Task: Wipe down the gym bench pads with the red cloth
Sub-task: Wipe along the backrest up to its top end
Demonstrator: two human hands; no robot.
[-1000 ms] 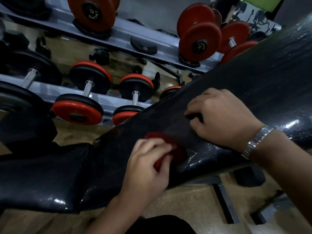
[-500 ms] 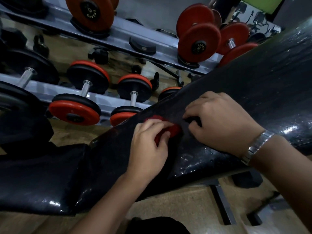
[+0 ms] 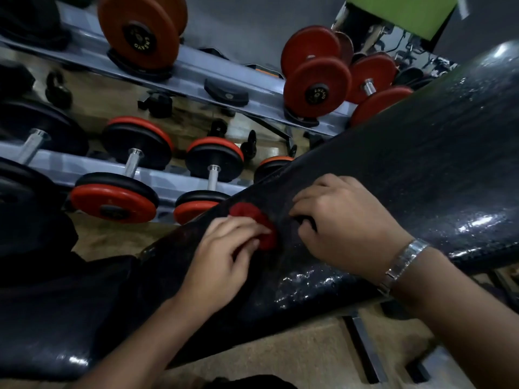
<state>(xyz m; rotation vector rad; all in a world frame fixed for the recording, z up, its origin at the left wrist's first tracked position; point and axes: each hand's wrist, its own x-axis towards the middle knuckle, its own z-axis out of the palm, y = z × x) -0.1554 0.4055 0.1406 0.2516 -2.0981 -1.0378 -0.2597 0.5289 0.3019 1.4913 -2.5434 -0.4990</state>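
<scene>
Gripping the bunched red cloth (image 3: 254,223) in curled fingers, the left hand (image 3: 222,262) pressed it onto the sloping black bench pad (image 3: 421,164). Just beside the cloth, the right hand (image 3: 345,228), with a metal watch (image 3: 404,262) on its wrist, rested on the pad with its fingers curled under; whether it held anything could not be told. Beyond the pad, red-and-black dumbbells (image 3: 115,203) sat on a grey rack (image 3: 168,176).

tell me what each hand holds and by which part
Left hand grips the bunched red cloth by its near edge on the glossy black bench pad; right hand cannot be told.
</scene>
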